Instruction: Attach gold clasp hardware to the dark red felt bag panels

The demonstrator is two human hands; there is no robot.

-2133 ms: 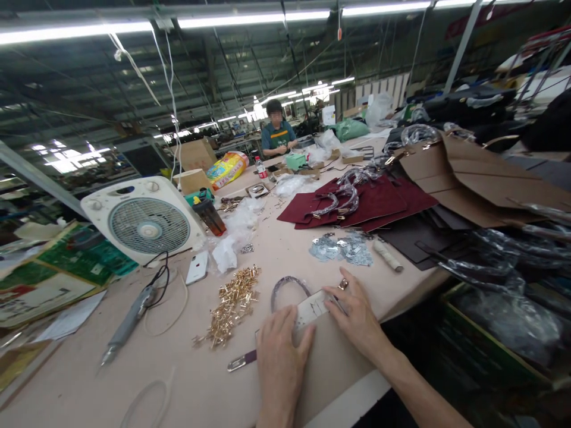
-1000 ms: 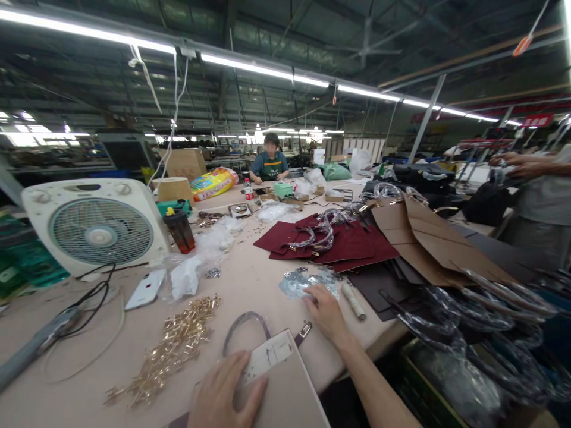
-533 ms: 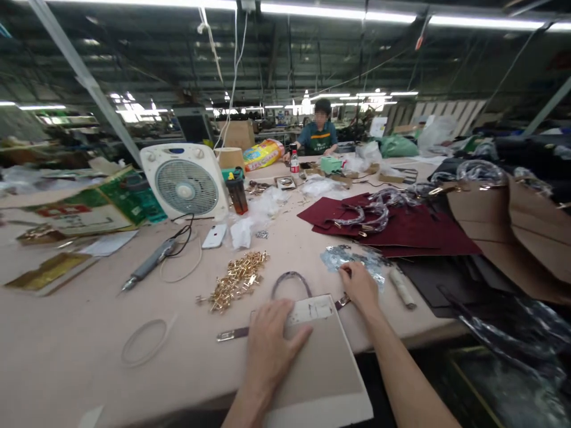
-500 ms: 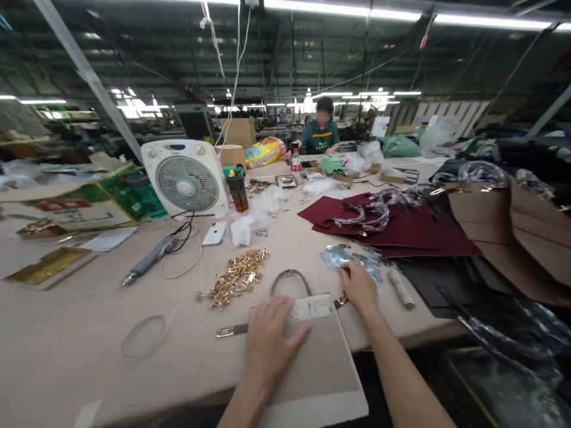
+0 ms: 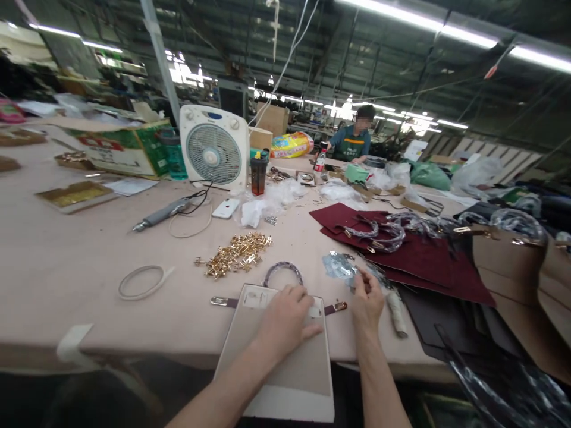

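A flat beige panel (image 5: pixel 307 365) lay near the front of the counter (image 5: pixel 169 324), its near end reaching out past the edge. It had a white band along that end and pale patches with dark marks along the far end. A dark loop handle (image 5: pixel 284 265) in clear wrap stuck out beyond the far end, and short straps with metal buckles showed at the sides, the left buckle (image 5: pixel 219 302) and the right buckle (image 5: pixel 339 307). The left hand (image 5: pixel 288 318) lay palm down on the panel's far half, loosely spread and gripping nothing, its forearm crossing the left part. The right hand (image 5: pixel 369 294) was at the pile of grey metal plates (image 5: pixel 339 266), thumb and fingers drawn together; whether a plate was between them could not be told. A pale roll (image 5: pixel 396 312) lay just beside that hand, with dark red sheets (image 5: pixel 428 264) and wrapped handles beyond. Past the panel's far left corner sat a heap of gold metal pieces (image 5: pixel 238 254); left of it lay a coil of clear tubing (image 5: pixel 141 282) and a grey power tool (image 5: pixel 163 214). Farther back were a phone (image 5: pixel 225 208), crumpled plastic, a box fan (image 5: pixel 212 151) and a drink bottle (image 5: pixel 258 176). Across the counter sat a person in an apron (image 5: pixel 354 144).
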